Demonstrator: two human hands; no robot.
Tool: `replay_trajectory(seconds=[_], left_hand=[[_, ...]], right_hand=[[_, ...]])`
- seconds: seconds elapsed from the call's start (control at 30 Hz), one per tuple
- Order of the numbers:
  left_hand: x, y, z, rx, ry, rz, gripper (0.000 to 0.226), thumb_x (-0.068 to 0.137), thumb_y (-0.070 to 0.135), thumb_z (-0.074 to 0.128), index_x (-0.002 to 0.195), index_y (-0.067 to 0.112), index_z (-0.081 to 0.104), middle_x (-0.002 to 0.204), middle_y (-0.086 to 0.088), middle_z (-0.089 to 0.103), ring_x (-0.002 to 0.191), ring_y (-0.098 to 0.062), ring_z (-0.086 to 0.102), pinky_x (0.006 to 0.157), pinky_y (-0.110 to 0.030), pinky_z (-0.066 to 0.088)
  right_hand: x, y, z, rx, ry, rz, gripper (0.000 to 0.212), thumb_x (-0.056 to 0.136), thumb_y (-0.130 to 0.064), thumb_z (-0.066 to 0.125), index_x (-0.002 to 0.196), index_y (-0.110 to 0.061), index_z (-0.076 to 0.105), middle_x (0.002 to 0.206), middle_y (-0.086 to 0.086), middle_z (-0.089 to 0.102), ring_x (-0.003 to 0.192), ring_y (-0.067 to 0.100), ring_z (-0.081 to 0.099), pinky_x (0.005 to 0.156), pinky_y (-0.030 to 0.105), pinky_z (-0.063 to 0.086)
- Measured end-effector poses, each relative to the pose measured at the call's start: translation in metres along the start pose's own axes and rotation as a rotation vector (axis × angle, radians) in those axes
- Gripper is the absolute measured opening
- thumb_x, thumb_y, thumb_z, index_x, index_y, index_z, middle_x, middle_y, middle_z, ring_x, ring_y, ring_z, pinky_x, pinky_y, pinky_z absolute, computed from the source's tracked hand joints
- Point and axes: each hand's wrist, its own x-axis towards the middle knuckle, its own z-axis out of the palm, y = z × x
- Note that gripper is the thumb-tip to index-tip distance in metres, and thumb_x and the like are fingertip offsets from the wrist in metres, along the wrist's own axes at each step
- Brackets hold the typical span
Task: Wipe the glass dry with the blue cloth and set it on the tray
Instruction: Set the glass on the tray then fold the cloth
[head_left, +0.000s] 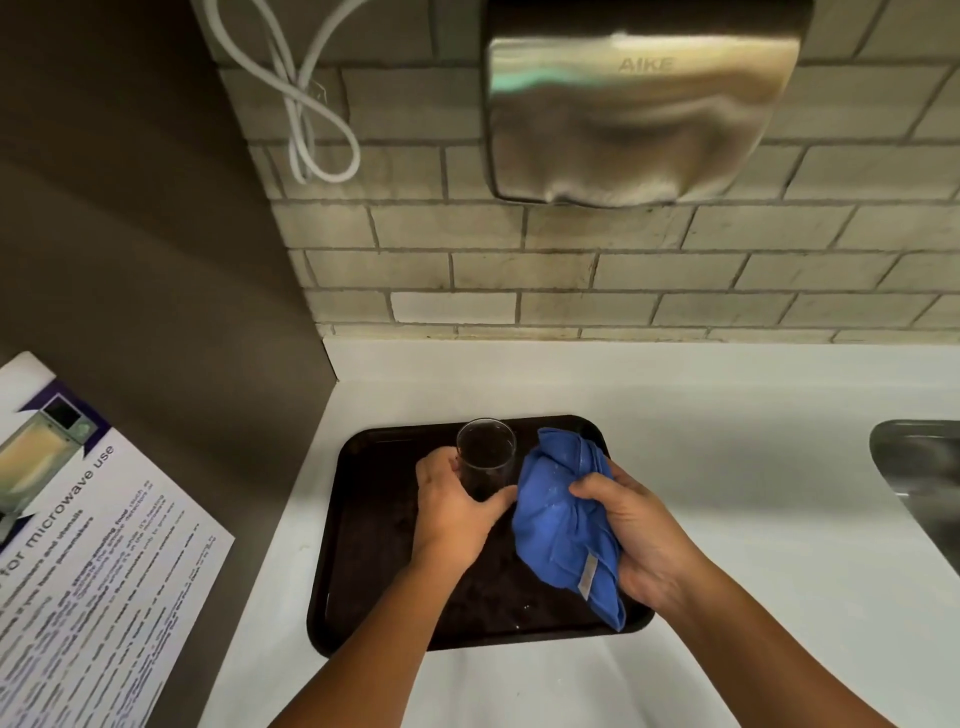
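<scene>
- Currently the left hand (457, 512) is wrapping its grip around the lower wall of the clear, straight-sided drinking glass (485, 460), which is standing upright with its mouth open to the camera.
- Whether the base of the glass is resting on the dark brown rectangular plastic tray (363, 545) or hanging just above it, I cannot tell; it is sitting over the tray's far half either way.
- Just to the right of that grip, the right hand (634, 535) is clenching the bunched blue microfibre cloth (563, 519), whose upper fold is lying just beside the glass wall, perhaps brushing it.
- Judging by this, the wiping is in hand or about to start, and the placing is nearly settled.
- To do it well, the left grip is best kept low and firm so the thin wall is not slipping while the cloth is working round the outside and into the mouth.
- Turning the glass against the cloth is likely safer than scrubbing hard, since a push to the left could be tipping it.
- Droplets are showing on the tray nearer the person than the grip, so a drier patch is the better landing place.
- Beneath the tray, the white surface (727, 467) is carrying everything.
</scene>
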Motion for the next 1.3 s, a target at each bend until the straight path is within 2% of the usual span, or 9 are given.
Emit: replay_trajectory(seconds=[0.1, 0.17, 0.27, 0.43, 0.57, 0.77, 0.9, 1.07, 1.3], left_hand=[[-0.02, -0.002, -0.012, -0.115, 0.056, -0.132, 0.086, 0.088, 0.022, 0.093, 0.16, 0.011, 0.048, 0.151, -0.008, 0.049, 0.131, -0.021, 0.059, 0.099, -0.026, 0.056], [-0.046, -0.001, -0.019, -0.252, 0.177, -0.175, 0.054, 0.1, 0.011, 0.078, 0.149, 0.016, 0.056, 0.14, -0.01, 0.06, 0.119, -0.023, 0.065, 0.082, -0.012, 0.051], [-0.081, 0.011, -0.024, -0.458, 0.19, -0.289, 0.011, 0.11, 0.019, 0.064, 0.12, 0.017, 0.071, 0.117, -0.009, 0.074, 0.107, -0.025, 0.072, 0.08, -0.018, 0.05], [-0.095, 0.035, -0.025, -0.725, -0.252, -0.449, 0.059, 0.093, 0.069, 0.05, 0.127, 0.029, 0.078, 0.12, 0.003, 0.089, 0.118, -0.021, 0.08, 0.103, -0.038, 0.057], [-0.085, 0.056, -0.034, -0.944, -0.37, -0.313, 0.051, 0.1, 0.04, 0.059, 0.144, 0.019, 0.072, 0.14, -0.008, 0.082, 0.131, -0.024, 0.077, 0.114, -0.047, 0.055], [-0.052, 0.064, -0.054, -0.879, -0.168, -0.109, 0.031, 0.095, 0.037, 0.07, 0.116, 0.024, 0.089, 0.126, -0.014, 0.086, 0.12, -0.028, 0.08, 0.107, -0.045, 0.061], [-0.032, 0.072, -0.071, -0.677, -0.066, 0.006, 0.028, 0.096, 0.046, 0.071, 0.108, 0.028, 0.09, 0.115, -0.006, 0.089, 0.115, -0.023, 0.082, 0.105, -0.046, 0.062], [-0.033, 0.089, -0.073, -0.455, 0.006, 0.169, 0.027, 0.115, 0.026, 0.059, 0.097, 0.03, 0.079, 0.085, 0.021, 0.085, 0.08, 0.008, 0.075, 0.073, -0.012, 0.057], [-0.044, 0.099, -0.04, -0.5, 0.045, 0.126, 0.029, 0.117, 0.03, 0.055, 0.096, 0.027, 0.075, 0.081, 0.012, 0.079, 0.073, 0.006, 0.072, 0.067, -0.011, 0.055]], right_hand=[[-0.003, -0.001, -0.002, 0.024, -0.037, -0.016, 0.043, 0.098, 0.005, 0.054, 0.134, -0.012, 0.069, 0.133, 0.027, 0.071, 0.11, 0.038, 0.073, 0.098, 0.048, 0.059], [-0.007, -0.001, -0.003, 0.046, -0.067, -0.033, 0.044, 0.098, 0.004, 0.054, 0.135, -0.014, 0.068, 0.134, 0.025, 0.071, 0.12, 0.042, 0.07, 0.104, 0.05, 0.056], [-0.013, -0.003, 0.003, 0.065, -0.144, -0.06, 0.043, 0.1, -0.003, 0.059, 0.141, -0.016, 0.064, 0.139, 0.022, 0.07, 0.132, 0.044, 0.064, 0.113, 0.054, 0.05], [-0.02, -0.009, 0.021, 0.11, -0.27, -0.06, 0.045, 0.098, -0.01, 0.068, 0.143, -0.012, 0.063, 0.143, 0.024, 0.067, 0.136, 0.043, 0.061, 0.115, 0.058, 0.047], [-0.023, -0.015, 0.031, 0.079, -0.307, -0.1, 0.052, 0.09, -0.013, 0.072, 0.141, -0.004, 0.061, 0.139, 0.029, 0.067, 0.13, 0.046, 0.064, 0.111, 0.061, 0.05], [-0.018, -0.037, 0.029, -0.215, -0.165, -0.412, 0.028, 0.078, -0.016, 0.091, 0.091, -0.013, 0.067, 0.094, 0.011, 0.075, 0.089, 0.025, 0.07, 0.079, 0.031, 0.062], [-0.01, -0.047, 0.018, -0.294, -0.071, -0.505, 0.011, 0.092, -0.015, 0.077, 0.092, -0.014, 0.066, 0.091, 0.012, 0.071, 0.085, 0.025, 0.068, 0.075, 0.035, 0.055], [-0.009, -0.042, 0.014, -0.455, 0.085, -0.669, 0.006, 0.107, -0.029, 0.061, 0.107, -0.023, 0.061, 0.096, 0.019, 0.075, 0.085, 0.035, 0.072, 0.079, 0.043, 0.059], [-0.015, -0.032, -0.006, -0.619, 0.219, -0.797, 0.008, 0.111, -0.03, 0.052, 0.114, -0.024, 0.056, 0.095, -0.002, 0.074, 0.085, 0.007, 0.071, 0.074, 0.021, 0.056]])
